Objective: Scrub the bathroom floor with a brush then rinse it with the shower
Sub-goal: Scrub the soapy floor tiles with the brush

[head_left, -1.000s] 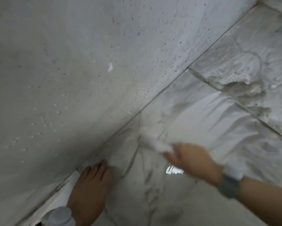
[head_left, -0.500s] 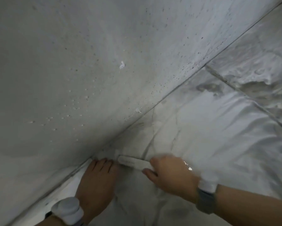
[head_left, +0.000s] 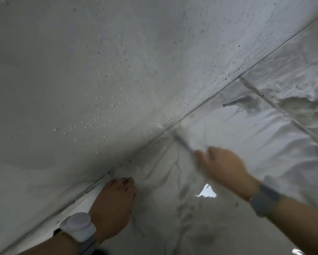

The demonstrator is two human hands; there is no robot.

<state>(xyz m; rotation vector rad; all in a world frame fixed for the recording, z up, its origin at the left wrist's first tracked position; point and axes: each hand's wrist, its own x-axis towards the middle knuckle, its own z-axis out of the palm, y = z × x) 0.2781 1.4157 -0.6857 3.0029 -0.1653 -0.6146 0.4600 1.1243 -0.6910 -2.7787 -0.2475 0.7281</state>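
Scrubbing right along the wall joint here, my right hand (head_left: 222,166) has its fingers curled round the brush (head_left: 184,142) handle, head down on the wet floor (head_left: 237,137) tile just beside the speckled wall (head_left: 99,70). It's all motion blur so the bristles are hard to make out. My left hand (head_left: 114,205) rests flat on the floor near the joint, fingers straight, holding nothing
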